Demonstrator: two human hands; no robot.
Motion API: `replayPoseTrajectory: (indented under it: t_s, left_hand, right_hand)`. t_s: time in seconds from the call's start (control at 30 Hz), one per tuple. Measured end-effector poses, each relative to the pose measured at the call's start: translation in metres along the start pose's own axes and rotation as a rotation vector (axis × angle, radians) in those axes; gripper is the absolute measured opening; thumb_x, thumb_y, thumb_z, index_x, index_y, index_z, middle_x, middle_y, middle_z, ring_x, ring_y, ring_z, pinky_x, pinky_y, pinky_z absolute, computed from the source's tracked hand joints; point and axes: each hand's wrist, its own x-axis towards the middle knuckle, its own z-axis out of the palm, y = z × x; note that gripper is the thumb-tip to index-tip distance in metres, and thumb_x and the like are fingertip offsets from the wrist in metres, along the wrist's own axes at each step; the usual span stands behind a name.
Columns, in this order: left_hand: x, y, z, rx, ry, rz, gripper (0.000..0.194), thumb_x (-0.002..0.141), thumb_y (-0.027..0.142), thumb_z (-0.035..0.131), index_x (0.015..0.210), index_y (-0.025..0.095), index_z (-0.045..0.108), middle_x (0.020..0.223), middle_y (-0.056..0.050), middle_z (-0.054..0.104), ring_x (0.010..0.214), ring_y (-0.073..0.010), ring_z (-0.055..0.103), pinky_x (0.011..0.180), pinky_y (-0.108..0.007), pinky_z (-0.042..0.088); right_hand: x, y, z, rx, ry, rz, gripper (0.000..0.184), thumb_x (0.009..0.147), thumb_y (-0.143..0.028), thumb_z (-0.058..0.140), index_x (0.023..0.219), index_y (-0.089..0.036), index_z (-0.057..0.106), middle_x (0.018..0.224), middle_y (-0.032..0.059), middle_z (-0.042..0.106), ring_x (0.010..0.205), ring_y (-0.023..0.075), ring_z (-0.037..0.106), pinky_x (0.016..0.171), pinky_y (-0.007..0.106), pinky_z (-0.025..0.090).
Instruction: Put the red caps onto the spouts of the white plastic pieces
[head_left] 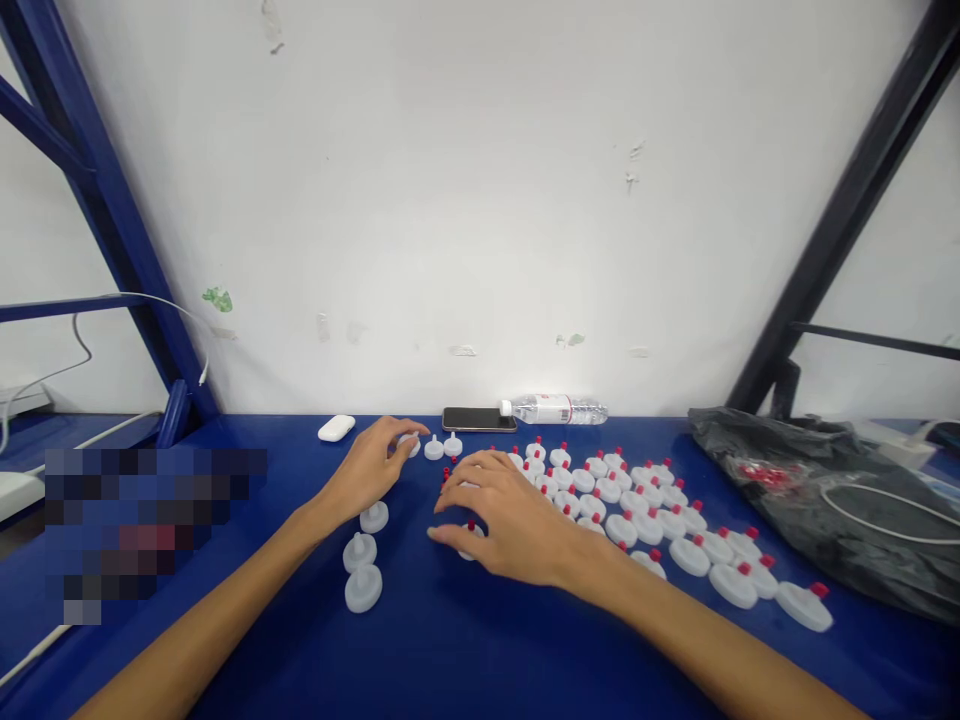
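My left hand [377, 457] reaches to the back of the blue table, its thumb and fingers closed around a white plastic disc with a narrow spout [410, 443]. Just right of it stand two similar uncapped discs [434, 449]. Three more uncapped discs [364, 588] stand in a line below my left wrist. My right hand [502, 515] hovers with thumb and fingers apart and holds nothing visible. Partly hidden beneath its thumb is a disc with a red cap [470, 545]. Small loose red caps [447, 474] lie by its fingertips.
Many red-capped discs [649, 525] cover the table's right side. A phone [480, 420], a clear bottle [555, 409] and a white earbud case [337, 428] lie along the wall. A black plastic bag [832, 530] holding a packet of red pieces [772, 474] lies far right.
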Motion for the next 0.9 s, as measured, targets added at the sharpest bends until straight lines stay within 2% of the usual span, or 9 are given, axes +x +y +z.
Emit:
replayPoseTrajectory:
  t_s: [0.17, 0.37, 0.47, 0.57, 0.73, 0.9]
  left_hand:
    - [0.001, 0.002, 0.002, -0.001, 0.021, 0.068, 0.025, 0.099, 0.033, 0.062, 0.119, 0.018, 0.065, 0.121, -0.008, 0.068, 0.105, -0.0219, 0.067, 0.089, -0.043, 0.058]
    - [0.000, 0.002, 0.005, 0.066, -0.004, 0.151, 0.022, 0.099, 0.033, 0.063, 0.114, 0.018, 0.066, 0.116, -0.007, 0.069, 0.095, -0.0187, 0.069, 0.085, -0.040, 0.058]
    - [-0.003, 0.007, 0.005, 0.095, -0.011, 0.198, 0.021, 0.099, 0.033, 0.062, 0.112, 0.018, 0.067, 0.116, -0.006, 0.068, 0.097, -0.0190, 0.068, 0.086, -0.041, 0.057]
    - [-0.005, 0.012, 0.006, 0.101, -0.008, 0.225, 0.020, 0.098, 0.033, 0.063, 0.111, 0.018, 0.067, 0.117, -0.007, 0.068, 0.099, -0.0197, 0.067, 0.088, -0.042, 0.056]
    - [-0.010, 0.022, 0.007, 0.031, -0.034, 0.257, 0.025, 0.097, 0.035, 0.064, 0.115, 0.018, 0.066, 0.114, -0.006, 0.068, 0.089, -0.0168, 0.067, 0.079, -0.037, 0.058]
    - [-0.014, 0.030, 0.011, -0.076, -0.012, 0.277, 0.030, 0.096, 0.037, 0.066, 0.120, 0.019, 0.064, 0.113, -0.006, 0.067, 0.085, -0.0157, 0.067, 0.076, -0.036, 0.059]
  right_hand:
    - [-0.001, -0.002, 0.010, -0.111, -0.120, -0.029, 0.013, 0.098, -0.025, 0.063, 0.097, -0.021, 0.076, 0.097, 0.0052, 0.076, 0.111, 0.0242, 0.059, 0.105, 0.041, 0.037]
    - [-0.002, -0.002, 0.015, -0.112, -0.125, -0.059, 0.009, 0.096, -0.024, 0.067, 0.093, -0.022, 0.074, 0.089, 0.0026, 0.076, 0.106, 0.0226, 0.061, 0.106, 0.042, 0.034]
    - [-0.002, -0.003, 0.016, -0.124, -0.123, -0.088, 0.011, 0.097, -0.021, 0.064, 0.092, -0.021, 0.073, 0.087, 0.0029, 0.076, 0.107, 0.0227, 0.062, 0.110, 0.044, 0.032]
    - [0.000, 0.001, 0.014, -0.054, -0.027, -0.075, 0.012, 0.099, -0.020, 0.062, 0.094, -0.022, 0.073, 0.090, 0.0020, 0.077, 0.102, 0.0206, 0.065, 0.111, 0.043, 0.032]
    - [0.005, 0.018, 0.004, 0.109, 0.282, 0.133, 0.007, 0.096, -0.024, 0.068, 0.095, -0.024, 0.074, 0.094, 0.0018, 0.078, 0.093, 0.0203, 0.068, 0.100, 0.040, 0.040]
    - [0.007, 0.022, -0.002, 0.164, 0.326, 0.196, 0.005, 0.094, -0.027, 0.071, 0.094, -0.026, 0.076, 0.091, -0.0014, 0.080, 0.090, 0.0195, 0.070, 0.091, 0.037, 0.046]
